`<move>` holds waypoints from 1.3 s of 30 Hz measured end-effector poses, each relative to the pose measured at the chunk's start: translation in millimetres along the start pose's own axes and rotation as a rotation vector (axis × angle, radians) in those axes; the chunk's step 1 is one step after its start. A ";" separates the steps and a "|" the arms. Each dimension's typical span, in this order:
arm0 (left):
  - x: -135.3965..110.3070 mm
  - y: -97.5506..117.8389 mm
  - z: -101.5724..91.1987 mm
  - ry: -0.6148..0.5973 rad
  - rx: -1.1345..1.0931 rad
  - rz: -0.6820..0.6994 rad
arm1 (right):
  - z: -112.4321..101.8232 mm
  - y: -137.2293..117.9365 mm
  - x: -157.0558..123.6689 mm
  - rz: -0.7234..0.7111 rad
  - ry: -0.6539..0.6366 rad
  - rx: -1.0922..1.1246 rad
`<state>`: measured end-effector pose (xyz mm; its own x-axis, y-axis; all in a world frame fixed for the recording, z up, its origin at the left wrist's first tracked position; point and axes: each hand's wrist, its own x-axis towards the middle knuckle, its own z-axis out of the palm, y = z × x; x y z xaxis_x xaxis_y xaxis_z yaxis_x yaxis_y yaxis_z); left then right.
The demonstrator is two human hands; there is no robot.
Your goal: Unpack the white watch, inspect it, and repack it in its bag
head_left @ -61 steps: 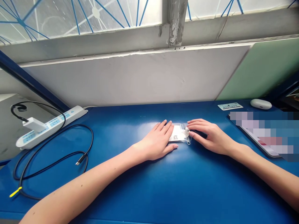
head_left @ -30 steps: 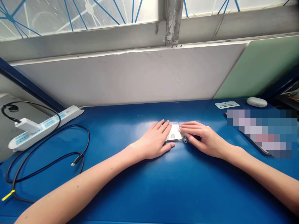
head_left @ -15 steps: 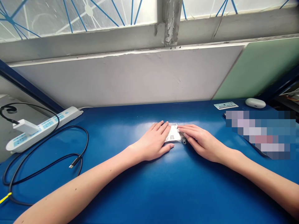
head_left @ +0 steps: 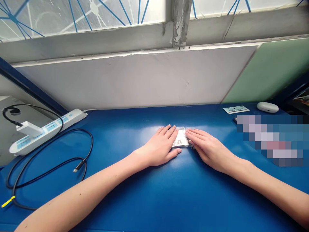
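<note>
A small, flat white packet (head_left: pixel 181 139) with a clear, shiny edge and a small printed square lies on the blue table. What it is exactly I cannot make out. My left hand (head_left: pixel 160 145) rests flat across its left end, fingers spread a little and the thumb along the near side. From the other side, my right hand (head_left: pixel 209 146) lies over the right end with straight fingers held side by side. A short beaded chain (head_left: pixel 192 146) shows under the right thumb. Both ends of the packet are partly covered by the hands.
At the left stands a white power strip (head_left: pixel 51 129) with a plugged-in charger (head_left: pixel 30 129) and a looped black cable (head_left: pixel 48 178). A white card (head_left: pixel 236 110), a white earbud case (head_left: pixel 267 107) and a blurred-out flat object (head_left: pixel 270 138) lie at the right. A wall (head_left: pixel 135 80) rises behind the table.
My right hand has shifted slightly, and its fingers cover more of the packet's right end. My left hand stays on the packet. The whole view has moved a little.
</note>
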<state>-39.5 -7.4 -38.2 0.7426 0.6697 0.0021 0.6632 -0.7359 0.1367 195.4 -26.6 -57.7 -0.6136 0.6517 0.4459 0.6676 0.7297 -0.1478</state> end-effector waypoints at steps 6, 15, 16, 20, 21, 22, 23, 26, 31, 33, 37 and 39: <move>0.2 0.8 -0.1 0.002 0.006 0.001 | -0.2 -4.8 -1.2 -0.021 -0.034 -0.056; -0.8 0.1 0.5 0.018 0.001 0.003 | 0.7 -15.9 -1.7 0.039 -0.079 -0.093; -0.9 0.0 0.7 0.021 0.002 0.002 | 1.1 -16.3 -2.3 0.055 -0.075 -0.053; -0.6 0.5 0.1 0.017 -0.008 -0.001 | -0.4 -14.5 -3.5 0.156 -0.076 0.145; -0.5 0.7 -0.2 0.013 -0.012 -0.002 | -1.7 -13.2 -3.2 0.181 -0.083 0.190; -0.4 0.8 -0.4 0.009 -0.015 -0.004 | -3.2 -11.7 -2.6 0.202 -0.091 0.232; -0.4 0.8 -0.4 0.007 -0.018 -0.005 | -4.6 -10.0 -1.9 0.220 -0.098 0.268; -0.4 0.4 0.4 0.008 -0.021 -0.005 | -7.4 -5.3 0.2 0.251 -0.107 0.342; 0.0 1.1 0.4 -0.009 -0.022 -0.017 | -8.0 -2.4 2.3 0.215 -0.104 0.380; 0.4 2.0 -0.5 -0.024 -0.029 -0.026 | -8.2 -3.0 2.9 0.188 -0.090 0.381; 0.9 2.4 -0.3 -0.039 -0.032 -0.029 | -9.0 -4.3 3.3 0.164 -0.099 0.374; 0.8 2.0 1.1 -0.026 -0.036 -0.030 | -9.2 -4.4 2.8 0.166 -0.113 0.373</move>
<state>-37.5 -8.5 -39.0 0.7250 0.6882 -0.0279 0.6817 -0.7113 0.1714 194.6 -29.8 -47.6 -0.5667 0.7702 0.2928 0.5756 0.6243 -0.5281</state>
